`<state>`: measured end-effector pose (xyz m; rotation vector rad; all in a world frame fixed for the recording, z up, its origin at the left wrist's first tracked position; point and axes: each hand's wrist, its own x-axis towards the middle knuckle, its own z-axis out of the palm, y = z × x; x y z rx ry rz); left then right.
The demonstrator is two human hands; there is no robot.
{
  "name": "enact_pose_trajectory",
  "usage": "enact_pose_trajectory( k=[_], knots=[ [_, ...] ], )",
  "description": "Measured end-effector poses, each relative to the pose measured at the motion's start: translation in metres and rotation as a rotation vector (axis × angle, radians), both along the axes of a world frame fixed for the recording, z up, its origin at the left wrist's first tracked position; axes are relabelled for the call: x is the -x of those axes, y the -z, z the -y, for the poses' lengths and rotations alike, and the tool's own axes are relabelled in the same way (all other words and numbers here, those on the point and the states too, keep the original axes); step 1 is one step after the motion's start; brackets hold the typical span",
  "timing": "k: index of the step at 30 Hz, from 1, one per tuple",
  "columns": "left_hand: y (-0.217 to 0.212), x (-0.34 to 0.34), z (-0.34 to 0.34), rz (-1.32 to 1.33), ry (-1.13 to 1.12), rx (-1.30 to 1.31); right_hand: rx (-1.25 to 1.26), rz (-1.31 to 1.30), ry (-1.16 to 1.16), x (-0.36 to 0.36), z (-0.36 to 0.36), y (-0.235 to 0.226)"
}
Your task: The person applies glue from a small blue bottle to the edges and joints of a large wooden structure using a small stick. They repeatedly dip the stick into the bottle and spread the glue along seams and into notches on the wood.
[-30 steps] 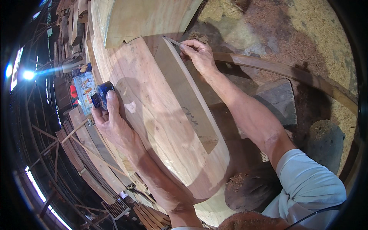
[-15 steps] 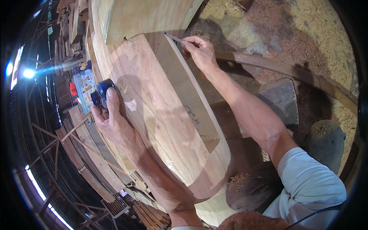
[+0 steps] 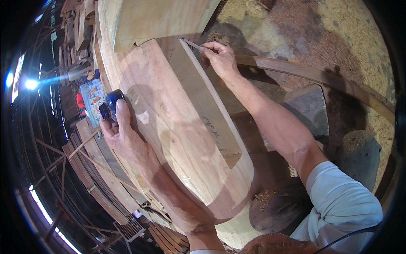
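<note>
My left hand [image 3: 127, 131] holds a small dark blue glass bottle [image 3: 113, 100] between thumb and fingers, tilted with its neck toward the left. My right hand [image 3: 220, 60] pinches a thin, slender stick [image 3: 193, 44]. The tip of that stick lies at the far end of a long, narrow brownish panel [image 3: 198, 99], which has a pale edge and rests on a large pale wooden board [image 3: 156, 114]. Against the far end stands another broad wooden sheet [image 3: 165, 19], a dark line curving along its lower border. Dark handwriting marks the narrow panel.
A curved wooden strip [image 3: 313, 75] runs to the right above sawdust-covered ground [image 3: 296, 25]. Close by are a grey block [image 3: 306, 110] and my knee [image 3: 277, 207]. Left of the board, a colourful printed box [image 3: 91, 95] and stacked planks [image 3: 95, 182] stand.
The right hand and stick tip have shifted slightly left and down. The left hand with the bottle has moved a little to the left.
</note>
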<state>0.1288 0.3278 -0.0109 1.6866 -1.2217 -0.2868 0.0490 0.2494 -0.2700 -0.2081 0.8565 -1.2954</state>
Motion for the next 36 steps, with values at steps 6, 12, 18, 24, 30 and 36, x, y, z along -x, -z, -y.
enact_pose_trajectory(
  k=[6,12,18,24,30,36],
  knots=[
    [0.0,-0.003,0.0,0.011,-0.019,-0.008,-0.075,0.104,-0.018,0.003,-0.004,-0.002],
    [-0.001,0.001,0.0,0.032,-0.027,-0.03,-0.119,0.146,-0.061,0.006,-0.008,-0.002],
    [0.0,0.002,0.0,0.041,-0.029,-0.009,-0.123,0.16,-0.106,0.006,-0.009,0.0],
    [0.0,0.003,0.0,0.038,0.003,-0.003,-0.129,0.178,-0.113,0.004,-0.008,0.005],
    [0.002,0.002,-0.001,0.055,-0.026,-0.015,-0.166,0.175,-0.083,0.008,-0.013,0.003],
    [-0.001,0.003,-0.002,0.075,-0.01,-0.014,-0.155,0.164,-0.035,0.015,-0.023,-0.011]
  ],
)
